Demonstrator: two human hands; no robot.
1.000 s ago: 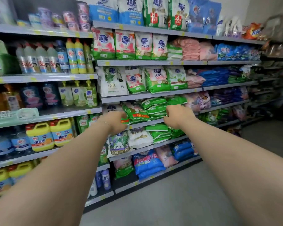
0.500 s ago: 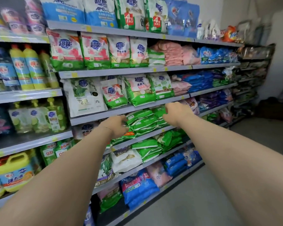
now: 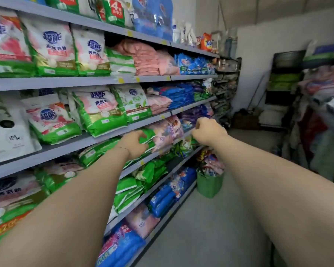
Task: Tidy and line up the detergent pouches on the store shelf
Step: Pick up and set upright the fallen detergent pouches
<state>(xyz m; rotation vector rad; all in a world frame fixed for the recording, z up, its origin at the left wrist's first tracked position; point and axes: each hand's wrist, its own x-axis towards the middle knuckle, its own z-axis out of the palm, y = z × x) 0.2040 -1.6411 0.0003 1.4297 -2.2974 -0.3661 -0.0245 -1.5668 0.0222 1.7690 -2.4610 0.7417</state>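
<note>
Both bare arms stretch out toward the grey metal store shelf (image 3: 96, 138) that runs along the left wall. The left hand (image 3: 133, 144) rests on a stack of flat green plastic detergent pouches (image 3: 96, 151) lying on the shelf tier at about the height of the hands, its fingers curled over the front edge of the topmost green pouch; the grip looks closed on that pouch, though the fingertips are partly hidden behind it. Just to the right of that stack, touching it, lies a pink plastic detergent pouch (image 3: 167, 132) with purple print, tilted with its face toward the aisle. The right hand (image 3: 208, 131) hovers just beside the pink pouch's right end, fingers drawn in to a loose fist; I cannot tell whether it pinches anything.

On the tier above stand upright green-and-white soap powder bags (image 3: 100, 110) with pink panels, leaning slightly. Further along that tier are stacked blue plastic packs (image 3: 178, 94). Below the hands, more green pouches (image 3: 131, 189) lie piled, and blue packs (image 3: 162, 199) sit on the lowest tier. A green woven plastic basket (image 3: 208, 185) stands on the grey floor (image 3: 210, 228) near the shelf's far end, filled with colourful packets.
</note>
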